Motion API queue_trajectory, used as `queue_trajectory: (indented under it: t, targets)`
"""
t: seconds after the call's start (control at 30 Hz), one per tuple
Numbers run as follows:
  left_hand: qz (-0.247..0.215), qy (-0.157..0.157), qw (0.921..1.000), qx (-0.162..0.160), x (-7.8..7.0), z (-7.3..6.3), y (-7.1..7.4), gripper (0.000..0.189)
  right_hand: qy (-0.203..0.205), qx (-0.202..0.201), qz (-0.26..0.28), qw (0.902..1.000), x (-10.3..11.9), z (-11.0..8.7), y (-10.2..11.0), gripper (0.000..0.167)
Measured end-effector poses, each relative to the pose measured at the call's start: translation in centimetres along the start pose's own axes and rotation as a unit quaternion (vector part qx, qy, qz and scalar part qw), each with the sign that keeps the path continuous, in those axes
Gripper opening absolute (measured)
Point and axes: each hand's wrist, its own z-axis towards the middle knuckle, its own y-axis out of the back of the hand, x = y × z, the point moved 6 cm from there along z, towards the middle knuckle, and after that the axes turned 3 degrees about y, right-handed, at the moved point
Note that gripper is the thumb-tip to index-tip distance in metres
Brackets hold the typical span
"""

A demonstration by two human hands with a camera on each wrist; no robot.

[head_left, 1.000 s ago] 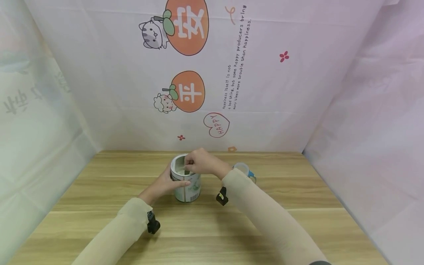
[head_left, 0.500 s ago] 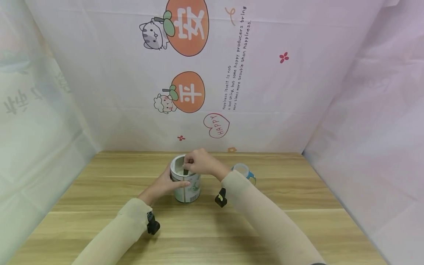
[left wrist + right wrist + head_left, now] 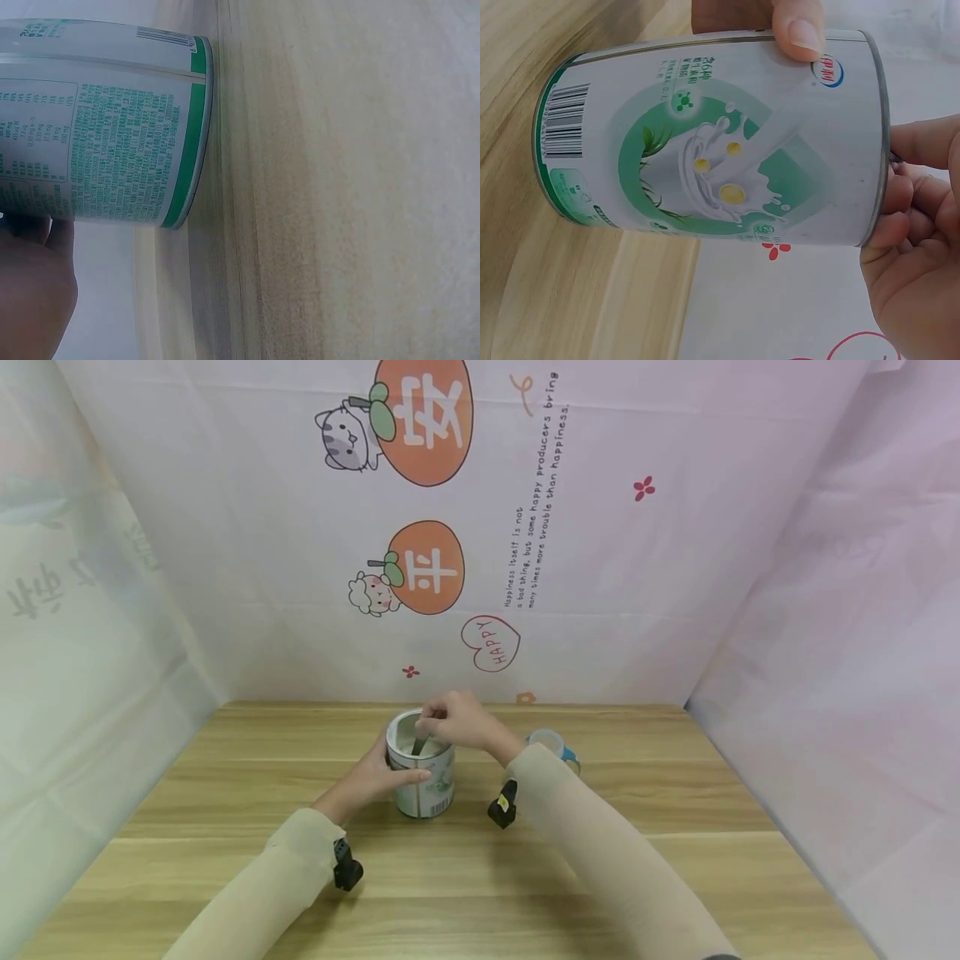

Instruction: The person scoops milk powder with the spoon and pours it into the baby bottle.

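While left grip (image 3: 375,774) clamps can (image 3: 431,792), steer dark utensil (image 3: 417,747), pinched in your right grip (image 3: 461,724), clear of rim (image 3: 402,754).

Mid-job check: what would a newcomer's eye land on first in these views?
Probably the big orange print high on the white backdrop. Next, the can standing on the table: the left hand grips its side while the right hand holds a dark utensil in its open top. The cup, partly behind the right sleeve, likely comes later.
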Motion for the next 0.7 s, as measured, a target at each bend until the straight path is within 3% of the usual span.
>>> queue_trajectory:
  t: [0.3, 0.7]
  targets:
    - [0.003, -0.008, 0.9999, -0.007, 0.1, 0.2, 0.1, 0.097, -0.006, -0.049, 0.030, 0.9983, -0.2, -0.4, 0.8, 0.018]
    - [0.005, -0.006, 0.9999, -0.011, 0.2, 0.3, 0.1, 0.097, -0.020, -0.085, 0.079, 0.9931, -1.5, -1.4, 1.5, 0.020]
